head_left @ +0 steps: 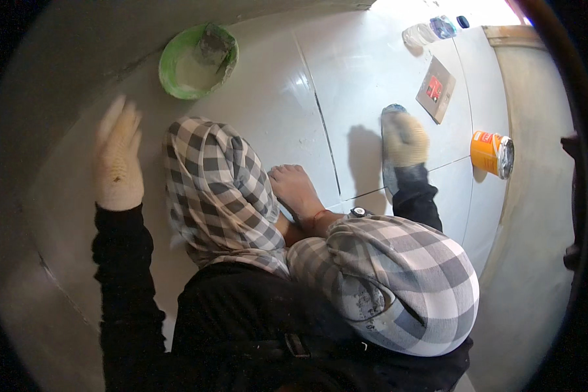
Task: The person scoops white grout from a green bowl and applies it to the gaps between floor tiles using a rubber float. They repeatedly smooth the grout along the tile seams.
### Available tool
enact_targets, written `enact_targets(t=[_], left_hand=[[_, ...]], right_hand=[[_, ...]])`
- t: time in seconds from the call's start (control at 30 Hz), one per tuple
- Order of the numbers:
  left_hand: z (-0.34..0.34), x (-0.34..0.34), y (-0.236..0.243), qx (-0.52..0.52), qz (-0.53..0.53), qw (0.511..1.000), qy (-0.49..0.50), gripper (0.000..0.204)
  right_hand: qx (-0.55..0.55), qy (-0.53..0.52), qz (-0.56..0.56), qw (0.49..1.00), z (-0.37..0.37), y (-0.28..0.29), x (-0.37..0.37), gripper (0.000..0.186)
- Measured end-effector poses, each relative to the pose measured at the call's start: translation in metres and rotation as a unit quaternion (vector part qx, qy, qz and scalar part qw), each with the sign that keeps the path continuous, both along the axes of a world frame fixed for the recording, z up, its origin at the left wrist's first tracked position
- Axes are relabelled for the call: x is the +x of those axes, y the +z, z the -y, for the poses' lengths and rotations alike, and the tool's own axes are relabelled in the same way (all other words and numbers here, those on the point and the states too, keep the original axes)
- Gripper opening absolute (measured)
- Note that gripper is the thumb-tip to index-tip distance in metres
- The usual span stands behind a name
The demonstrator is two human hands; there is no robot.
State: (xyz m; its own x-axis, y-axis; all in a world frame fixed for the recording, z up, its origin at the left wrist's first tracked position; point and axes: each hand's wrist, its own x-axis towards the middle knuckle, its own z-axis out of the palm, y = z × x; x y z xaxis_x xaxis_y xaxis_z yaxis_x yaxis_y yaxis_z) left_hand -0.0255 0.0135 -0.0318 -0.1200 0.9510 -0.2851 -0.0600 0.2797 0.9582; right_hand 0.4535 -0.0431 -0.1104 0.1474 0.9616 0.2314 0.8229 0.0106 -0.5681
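Note:
My left hand (119, 157), in a cream knit glove with a dark spot on its back, is raised at the left beside the grey wall. Its fingers stretch out, slightly blurred, and hold nothing. At the right, my right hand (406, 140), gloved alike, is closed round a long, narrow grey plastering trowel (389, 176). The trowel's ends show above and below the glove, and its shadow falls on the tiles to its left. A green bowl (170, 72) with pale wet paste stands near the wall at the upper left. A grey, paste-coated tool (214, 46) rests in it.
On the white tiled floor (274, 91) lie a brown card with a red patch (436, 88) and a clear plastic bottle (424, 34). An orange bucket (487, 151) lies tipped beside the right wall (536, 196). My bare foot (297, 189) and checked trousers occupy the middle.

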Motion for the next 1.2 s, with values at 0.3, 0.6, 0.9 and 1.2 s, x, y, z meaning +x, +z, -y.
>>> enact_targets(t=[0.3, 0.6, 0.9, 1.2], left_hand=[[0.050, -0.058, -0.117, -0.188, -0.103, 0.962, 0.167, 0.068], [-0.081, -0.023, -0.142, -0.198, 0.205, 0.944, 0.166, 0.084], [-0.138, 0.030, -0.135, -0.174, 0.090, 0.981, -0.001, 0.071], [-0.120, 0.081, -0.106, -0.026, 0.093, 0.987, -0.127, 0.059]], right_hand=[[-0.106, 0.347, 0.143, 0.921, 0.015, -0.044, -0.057, 0.048], [-0.071, 0.429, -0.018, 0.900, 0.011, -0.057, -0.067, 0.014], [-0.262, 0.342, -0.096, 0.897, 0.053, -0.032, -0.090, 0.026], [-0.196, 0.195, -0.132, 0.952, 0.004, -0.005, -0.067, 0.026]])
